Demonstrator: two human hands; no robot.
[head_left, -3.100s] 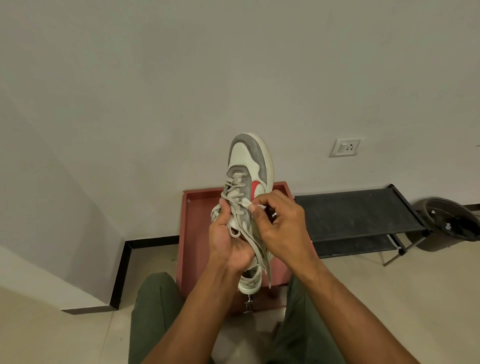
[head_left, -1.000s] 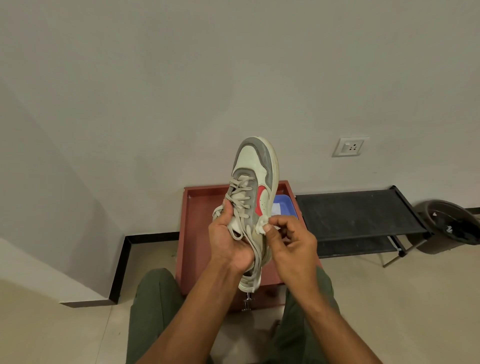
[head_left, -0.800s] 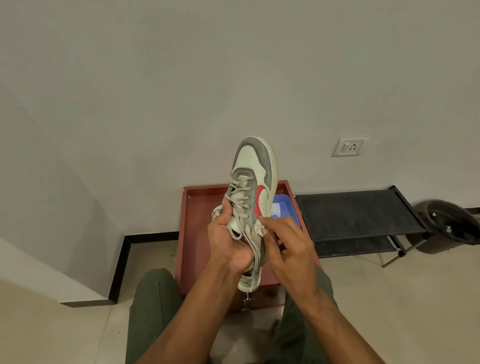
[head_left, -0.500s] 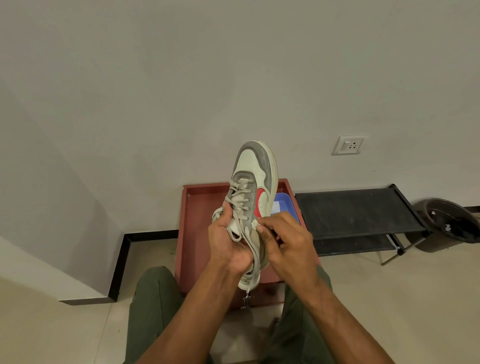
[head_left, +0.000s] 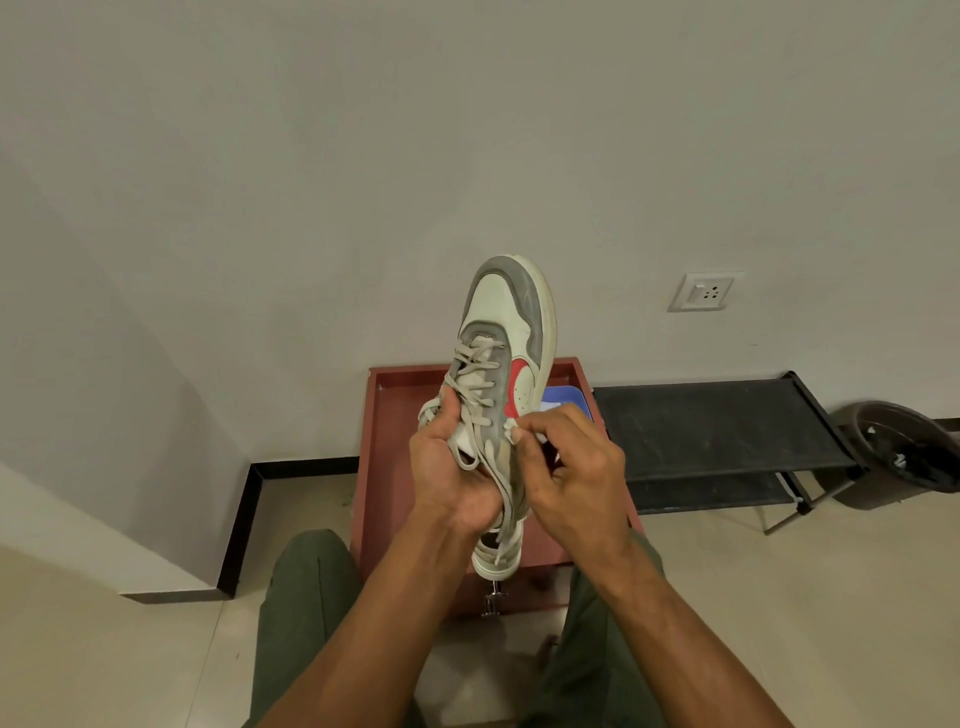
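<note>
Thumb (head_left: 448, 415) of the left hand (head_left: 449, 480) lay on the laces (head_left: 478, 371) as that hand gripped the grey-and-white sneaker (head_left: 506, 306), held toe-up in the air before the red tray (head_left: 387, 457), while to its right the right hand (head_left: 574, 473) pinched a lace end (head_left: 511, 430) tight at the sneaker's side.

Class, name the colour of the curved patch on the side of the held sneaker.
Red: the patch on the sneaker, seen in the head view.
</note>
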